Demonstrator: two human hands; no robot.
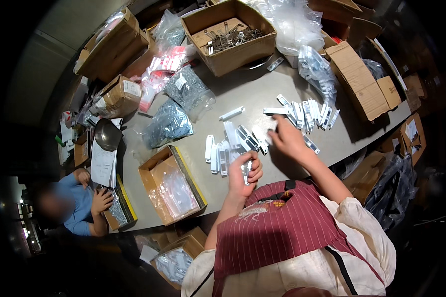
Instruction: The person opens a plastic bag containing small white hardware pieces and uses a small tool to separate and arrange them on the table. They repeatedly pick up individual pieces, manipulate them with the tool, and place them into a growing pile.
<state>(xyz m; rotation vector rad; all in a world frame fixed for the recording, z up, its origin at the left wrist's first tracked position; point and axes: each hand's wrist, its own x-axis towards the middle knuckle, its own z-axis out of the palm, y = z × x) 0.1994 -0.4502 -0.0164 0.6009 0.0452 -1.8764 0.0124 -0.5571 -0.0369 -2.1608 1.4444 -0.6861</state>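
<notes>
My left hand [245, 174] is closed in a loose fist near the table's front edge. Small shiny metal pieces [246, 170] show between its fingers; their exact kind is too small to make out. Over the middle of the work area is my right hand [286, 139], its fingers smeared by motion, so whether it grips anything is unclear. White and dark slim bar-shaped parts [248, 138] lie between the two hands. A row of white bar-shaped parts [307, 114] spreads beyond my right hand, and more white parts [216, 157] lie left of my left hand.
A cardboard box of metal parts [228, 54] stands at the back. Bags of small hardware [188, 91] lie left of it. An open box of clear plastic bags [176, 188] sits at front left. At far left a person in blue [79, 203] handles a small box [118, 210].
</notes>
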